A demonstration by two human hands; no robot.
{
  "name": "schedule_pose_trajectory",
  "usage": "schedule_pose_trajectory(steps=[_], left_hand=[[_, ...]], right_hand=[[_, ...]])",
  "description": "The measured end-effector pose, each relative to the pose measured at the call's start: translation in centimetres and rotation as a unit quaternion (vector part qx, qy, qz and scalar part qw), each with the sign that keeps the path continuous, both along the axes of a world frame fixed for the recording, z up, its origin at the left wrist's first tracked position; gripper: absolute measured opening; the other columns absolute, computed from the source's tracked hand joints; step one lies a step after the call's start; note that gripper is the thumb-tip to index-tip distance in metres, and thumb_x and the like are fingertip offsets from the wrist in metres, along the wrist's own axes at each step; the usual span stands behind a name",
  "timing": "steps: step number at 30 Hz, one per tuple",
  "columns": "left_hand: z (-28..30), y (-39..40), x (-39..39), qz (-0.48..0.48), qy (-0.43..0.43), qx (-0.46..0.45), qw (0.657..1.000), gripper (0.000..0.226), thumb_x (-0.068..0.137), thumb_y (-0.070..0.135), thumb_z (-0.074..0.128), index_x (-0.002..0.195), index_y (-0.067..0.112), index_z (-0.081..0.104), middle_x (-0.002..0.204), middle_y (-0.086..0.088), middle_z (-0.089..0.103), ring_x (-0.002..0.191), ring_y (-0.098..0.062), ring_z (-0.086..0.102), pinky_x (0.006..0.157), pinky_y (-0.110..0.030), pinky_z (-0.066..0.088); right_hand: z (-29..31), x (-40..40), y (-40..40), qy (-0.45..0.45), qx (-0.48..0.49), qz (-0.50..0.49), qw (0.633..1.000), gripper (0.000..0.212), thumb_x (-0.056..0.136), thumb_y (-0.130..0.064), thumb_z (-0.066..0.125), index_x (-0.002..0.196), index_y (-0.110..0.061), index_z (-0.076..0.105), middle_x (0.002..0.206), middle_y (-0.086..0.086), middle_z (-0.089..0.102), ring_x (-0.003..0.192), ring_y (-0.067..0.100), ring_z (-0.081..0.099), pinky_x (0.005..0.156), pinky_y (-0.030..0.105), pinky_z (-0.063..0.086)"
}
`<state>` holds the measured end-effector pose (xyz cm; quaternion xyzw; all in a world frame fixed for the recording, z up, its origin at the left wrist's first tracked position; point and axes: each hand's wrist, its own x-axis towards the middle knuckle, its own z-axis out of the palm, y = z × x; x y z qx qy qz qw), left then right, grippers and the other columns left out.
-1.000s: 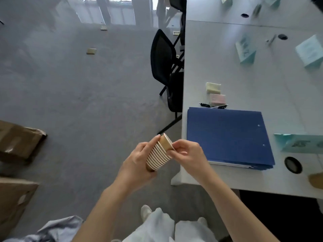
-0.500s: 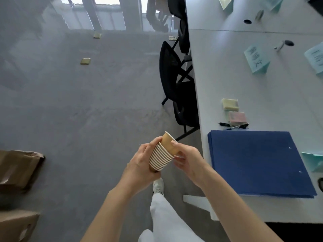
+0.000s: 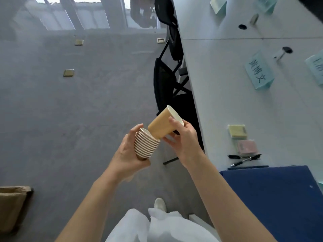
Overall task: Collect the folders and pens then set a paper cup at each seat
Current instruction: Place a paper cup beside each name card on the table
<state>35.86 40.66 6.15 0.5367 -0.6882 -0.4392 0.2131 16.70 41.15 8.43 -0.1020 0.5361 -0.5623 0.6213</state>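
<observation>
My left hand (image 3: 129,152) grips a stack of nested paper cups (image 3: 146,145) over the grey floor, left of the table. My right hand (image 3: 183,140) holds one tan paper cup (image 3: 162,124) by its rim, tilted, its base just clear of the stack's top. A pile of blue folders (image 3: 277,198) lies on the white table (image 3: 218,88) at the lower right. Two black pens (image 3: 244,158) lie just beyond the folders.
Yellow and pink sticky-note pads (image 3: 242,137) sit beside the pens. Teal name cards (image 3: 258,70) stand farther along the table. Black chairs (image 3: 167,84) are tucked at the table's left edge. A cardboard box (image 3: 12,206) lies on the floor at the lower left.
My right hand has pulled the top cup out of the stack and lifted it up and to the right. The view has moved forward along the table.
</observation>
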Motion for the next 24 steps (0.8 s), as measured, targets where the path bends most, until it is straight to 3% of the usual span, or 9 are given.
schedule_pose_trajectory(steps=[4, 8, 11, 14, 18, 22, 24], left_hand=[[-0.2, -6.6, -1.1, -0.018, 0.015, -0.013, 1.0, 0.1, 0.053, 0.025, 0.078, 0.136, 0.054, 0.03, 0.119, 0.007, 0.049, 0.1, -0.011, 0.054, 0.079, -0.038, 0.055], [-0.8, -13.7, -2.1, -0.054, 0.023, -0.028, 0.998, 0.101, 0.054, 0.041, 0.086, 0.137, 0.05, 0.031, 0.12, 0.009, 0.049, 0.106, -0.009, 0.051, 0.087, -0.029, 0.048], [-0.9, -19.9, -2.4, -0.082, 0.027, -0.035, 0.996, 0.098, 0.062, 0.034, 0.089, 0.138, 0.051, 0.03, 0.118, 0.01, 0.048, 0.104, -0.01, 0.052, 0.087, -0.029, 0.047], [-0.4, -25.8, -3.1, -0.13, 0.024, -0.032, 0.991, 0.099, 0.064, 0.029, 0.088, 0.14, 0.051, 0.028, 0.118, 0.01, 0.049, 0.104, -0.012, 0.054, 0.087, -0.032, 0.049], [0.5, -33.3, -6.1, -0.19, 0.015, -0.038, 0.981, 0.091, 0.064, 0.035, 0.086, 0.134, 0.047, 0.028, 0.11, 0.011, 0.053, 0.097, -0.012, 0.058, 0.079, -0.031, 0.051], [0.5, -39.2, -10.6, -0.229, -0.003, -0.038, 0.973, 0.088, 0.064, 0.035, 0.085, 0.131, 0.045, 0.029, 0.11, 0.01, 0.054, 0.099, -0.013, 0.057, 0.078, -0.031, 0.048], [0.5, -40.8, -12.3, -0.224, 0.001, -0.039, 0.974, 0.087, 0.061, 0.04, 0.082, 0.13, 0.048, 0.03, 0.111, 0.01, 0.055, 0.1, -0.015, 0.058, 0.081, -0.038, 0.052]], right_hand=[[0.1, -1.4, -5.3, 0.024, 0.002, -0.043, 0.999, 0.066, 0.078, -0.026, 0.077, 0.134, -0.015, 0.043, 0.128, 0.013, 0.054, 0.117, 0.032, 0.057, 0.09, 0.05, 0.055], [-0.5, -2.4, -10.7, 0.044, 0.005, -0.095, 0.995, 0.058, 0.083, -0.02, 0.073, 0.133, -0.017, 0.046, 0.127, 0.01, 0.055, 0.117, 0.027, 0.056, 0.092, 0.048, 0.054], [-1.2, -2.9, -15.4, 0.125, 0.018, -0.122, 0.984, 0.055, 0.081, -0.019, 0.075, 0.129, -0.018, 0.049, 0.122, 0.005, 0.057, 0.114, 0.021, 0.056, 0.099, 0.046, 0.051], [-2.0, -3.7, -19.8, 0.223, 0.051, -0.159, 0.961, 0.055, 0.077, -0.019, 0.078, 0.125, -0.022, 0.05, 0.12, -0.001, 0.058, 0.111, 0.016, 0.056, 0.101, 0.042, 0.048], [-2.8, -5.8, -24.8, 0.26, 0.071, -0.241, 0.932, 0.057, 0.077, -0.018, 0.079, 0.119, -0.029, 0.042, 0.121, -0.001, 0.054, 0.111, 0.016, 0.054, 0.099, 0.038, 0.049], [-4.9, -10.3, -28.3, 0.314, 0.114, -0.301, 0.893, 0.065, 0.073, -0.02, 0.082, 0.121, -0.021, 0.038, 0.12, 0.001, 0.053, 0.109, 0.018, 0.056, 0.095, 0.031, 0.048], [-6.0, -12.6, -29.3, 0.356, 0.129, -0.309, 0.873, 0.07, 0.071, -0.021, 0.082, 0.124, -0.015, 0.037, 0.122, 0.004, 0.052, 0.108, 0.019, 0.057, 0.09, 0.027, 0.047]])
